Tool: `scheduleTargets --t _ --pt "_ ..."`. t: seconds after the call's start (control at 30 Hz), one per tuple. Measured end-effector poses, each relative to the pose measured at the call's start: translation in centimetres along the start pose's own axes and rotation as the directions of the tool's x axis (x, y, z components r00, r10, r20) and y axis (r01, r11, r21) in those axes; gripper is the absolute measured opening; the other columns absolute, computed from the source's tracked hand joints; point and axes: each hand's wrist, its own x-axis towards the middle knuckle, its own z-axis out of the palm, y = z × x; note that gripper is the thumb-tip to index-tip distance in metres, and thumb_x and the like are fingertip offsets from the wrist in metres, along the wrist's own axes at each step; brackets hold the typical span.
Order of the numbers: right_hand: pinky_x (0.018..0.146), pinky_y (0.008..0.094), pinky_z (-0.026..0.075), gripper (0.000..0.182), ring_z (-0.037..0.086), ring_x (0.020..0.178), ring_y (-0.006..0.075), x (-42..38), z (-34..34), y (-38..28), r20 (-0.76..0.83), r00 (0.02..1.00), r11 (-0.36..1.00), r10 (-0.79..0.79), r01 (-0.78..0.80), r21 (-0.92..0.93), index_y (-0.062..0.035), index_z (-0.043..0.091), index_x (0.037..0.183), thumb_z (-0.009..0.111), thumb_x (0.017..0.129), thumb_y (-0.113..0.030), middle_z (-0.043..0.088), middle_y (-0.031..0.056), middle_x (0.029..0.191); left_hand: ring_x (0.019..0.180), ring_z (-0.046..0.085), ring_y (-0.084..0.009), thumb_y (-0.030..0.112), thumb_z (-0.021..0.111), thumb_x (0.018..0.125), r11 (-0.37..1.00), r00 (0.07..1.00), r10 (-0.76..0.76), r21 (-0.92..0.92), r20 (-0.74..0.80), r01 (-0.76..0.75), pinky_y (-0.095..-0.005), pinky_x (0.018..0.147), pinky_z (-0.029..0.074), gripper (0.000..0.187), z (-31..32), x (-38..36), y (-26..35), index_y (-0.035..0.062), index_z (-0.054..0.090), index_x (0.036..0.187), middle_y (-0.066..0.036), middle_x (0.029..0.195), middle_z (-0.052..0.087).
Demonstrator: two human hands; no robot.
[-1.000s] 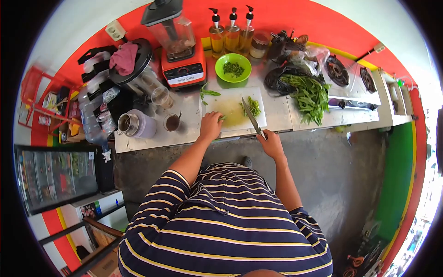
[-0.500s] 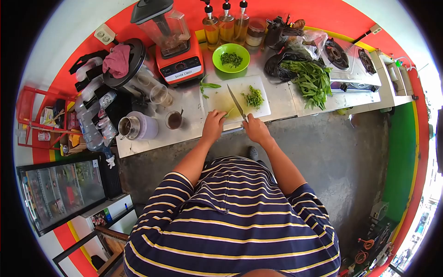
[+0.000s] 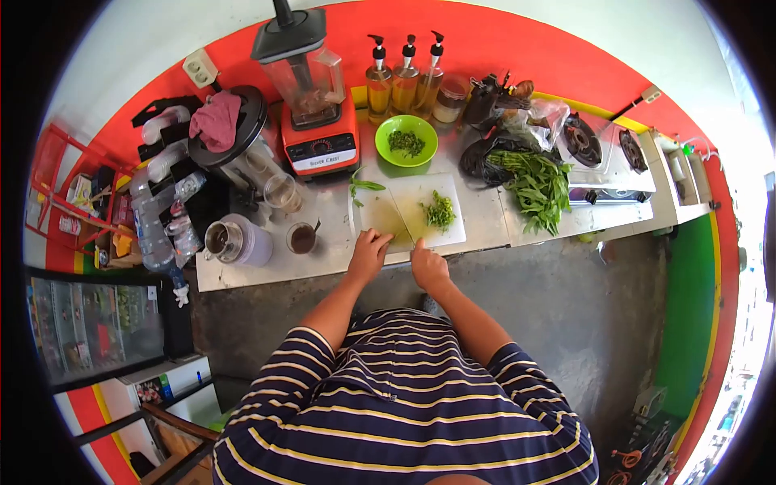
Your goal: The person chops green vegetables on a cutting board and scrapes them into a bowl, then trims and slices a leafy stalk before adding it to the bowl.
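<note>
My right hand (image 3: 429,265) grips the handle of a knife (image 3: 402,217), its blade reaching away over the white cutting board (image 3: 451,234). At the board's near edge, my left hand (image 3: 370,252) has its fingers pinched on a thin green stem (image 3: 398,237), just left of the blade. Chopped greens (image 3: 438,212) lie in a small pile right of the knife. A leafy sprig (image 3: 366,186) rests at the board's far left corner. Behind the board stands a lime-green bowl (image 3: 384,153) with chopped leaves inside.
A red blender (image 3: 319,145), oil pump bottles (image 3: 404,85) and a jar line the back wall. Left are a drinking glass of brown liquid (image 3: 301,238) and a metal-topped flask (image 3: 242,240). Leafy greens (image 3: 540,190) and a gas stove (image 3: 610,196) lie right.
The camera view has tilted, so the counter sits lower in the picture. The knife blade now shows nearly edge-on, and both hands remain at the board's near edge.
</note>
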Motion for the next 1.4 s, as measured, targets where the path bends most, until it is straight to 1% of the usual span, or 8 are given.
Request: scheduleTargets --t 0.2,0.37,0.6,0.77,0.87,1.0,1.3,1.4 --pt "0.083 0.049 0.057 0.025 0.071 0.096 0.0409 1.2 -1.5 -0.9 0.028 1.0 1.0 -0.013 0.013 0.002 -0.0021 0.044 0.112 0.051 0.102 -0.024 0.072 0.0266 0.099 0.088 0.052 -0.0318 0.003 0.065 0.087 0.996 0.996 0.085 0.017 -0.004 -0.085 -0.0425 0.082 0.046 0.025 -0.7 0.0 0.4 0.0066 0.071 0.111 -0.011 0.091 0.054" --pt "0.085 0.0478 0.057 0.025 0.071 0.098 0.0411 -0.1 -0.5 -1.7 0.064 0.995 0.997 0.081 -0.081 0.002 -0.0009 0.044 0.114 0.052 0.1 -0.02 0.072 0.0255 0.102 0.087 0.052 -0.0314 0.003 0.065 0.087 0.996 0.996 0.087 0.012 -0.035 -0.086 -0.0414 0.08 0.046 0.022 -0.7 -0.3 0.6 0.006 0.07 0.109 -0.011 0.089 0.054" --pt "0.088 0.0478 0.056 0.025 0.07 0.103 0.0412 1.5 -2.4 -2.1 0.101 0.995 1.0 -0.004 0.005 -0.007 -0.0005 0.043 0.116 0.052 0.098 -0.016 0.071 0.0274 0.107 0.086 0.052 -0.0298 0.004 0.067 0.087 0.997 0.997 0.071 -0.029 -0.01 -0.071 -0.0413 0.079 0.046 0.024 -1.5 -0.1 0.9 0.0087 0.072 0.11 -0.01 0.087 0.055" --pt "0.09 0.0486 0.055 0.032 0.07 0.103 0.0411 0.4 -0.5 -1.5 0.124 0.991 0.999 0.048 -0.047 -0.016 -0.0005 0.042 0.116 0.053 0.101 -0.026 0.071 0.0264 0.107 0.092 0.051 -0.0272 0.013 0.068 0.088 0.969 0.994 0.093 0.226 0.049 -0.101 -0.0417 0.081 0.042 0.028 -2.2 0.1 0.3 0.0161 0.071 0.115 -0.007 0.094 0.053" --pt "0.09 0.0494 0.055 0.033 0.07 0.103 0.0417 2.0 -0.8 -1.3 0.103 0.995 1.0 0.0 -0.002 0.021 -0.0011 0.042 0.116 0.053 0.102 -0.029 0.071 0.0269 0.108 0.096 0.05 -0.0266 0.016 0.067 0.089 0.967 0.999 0.015 0.255 -0.04 -0.005 -0.0422 0.084 0.039 0.026 -2.0 -0.5 0.9 0.0185 0.069 0.115 -0.005 0.099 0.051" --pt "0.091 0.0491 0.055 0.034 0.07 0.104 0.0415 1.9 -1.7 -2.2 0.153 0.988 1.0 0.012 -0.01 -0.013 -0.0014 0.042 0.116 0.053 0.102 -0.03 0.071 0.0265 0.108 0.096 0.049 -0.0268 0.017 0.068 0.089 0.969 0.999 0.002 0.247 -0.038 0.007 -0.0424 0.084 0.038 0.024 -1.5 -0.7 0.3 0.018 0.068 0.113 -0.005 0.1 0.05" --pt "0.09 0.0486 0.055 0.036 0.069 0.105 0.0408 2.4 -1.5 -2.4 0.17 0.985 1.0 0.016 -0.011 -0.028 0.0 0.04 0.12 0.053 0.102 -0.029 0.07 0.027 0.109 0.096 0.049 -0.0263 0.013 0.065 0.089 0.971 0.999 0.026 0.235 0.034 -0.034 -0.0417 0.084 0.039 0.023 -2.4 -0.8 0.3 0.0165 0.068 0.111 -0.005 0.098 0.05" --pt "0.09 0.049 0.054 0.037 0.069 0.104 0.0417 1.3 -1.3 -2.5 0.174 0.984 0.999 0.04 -0.044 0.018 0.0008 0.04 0.119 0.053 0.102 -0.03 0.07 0.027 0.108 0.096 0.049 -0.0271 0.012 0.064 0.088 0.966 0.986 0.125 0.215 0.11 -0.146 -0.0419 0.085 0.04 0.029 -3.5 -0.7 -0.8 0.0186 0.069 0.117 -0.006 0.098 0.05"
